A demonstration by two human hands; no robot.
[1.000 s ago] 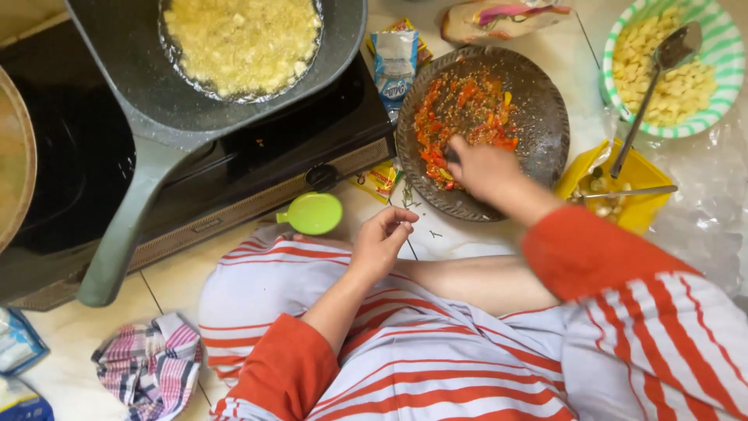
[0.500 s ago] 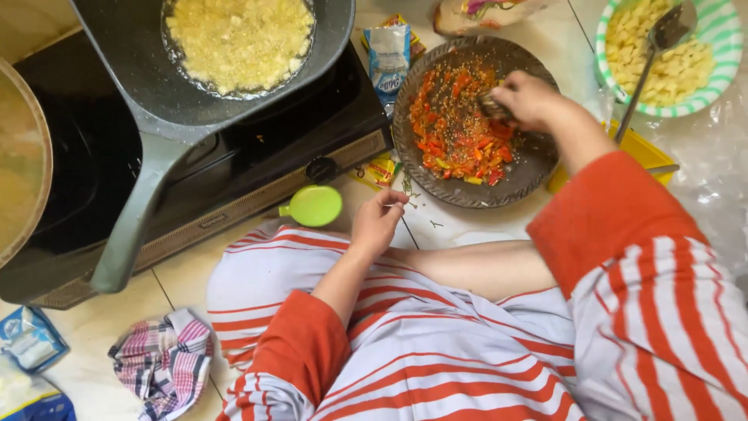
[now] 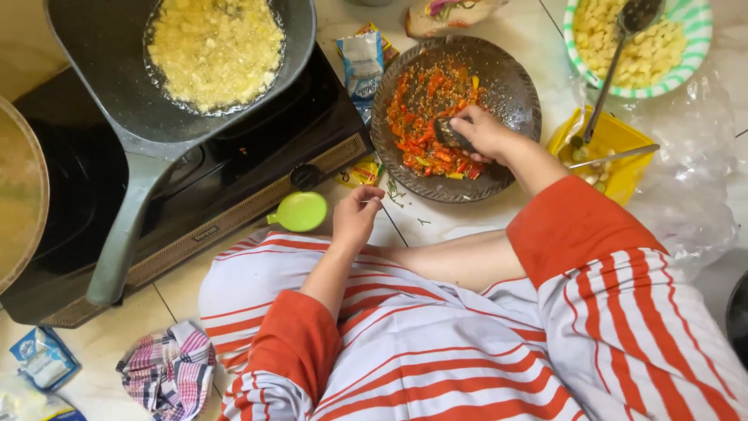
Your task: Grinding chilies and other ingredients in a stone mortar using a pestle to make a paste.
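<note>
The right hand (image 3: 481, 132) grips a dark pestle (image 3: 450, 139) and presses it into the red chilli mix (image 3: 425, 117) inside the round stone mortar (image 3: 514, 86). The left hand (image 3: 356, 214) rests loosely curled and holds nothing, just below the mortar's near rim, beside a green lid (image 3: 302, 210). Left of the mortar, a grey pan (image 3: 125, 70) of yellow food sits on the stove (image 3: 257, 156).

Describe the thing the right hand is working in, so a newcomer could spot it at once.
Start at the black stove carrying the grey frying pan. On the floor just right of it sits a round dark stone mortar of crushed red chillies, where the right hand grips a pestle. Unlike the green-rimmed bowl beyond, it is dark and shallow.
</note>
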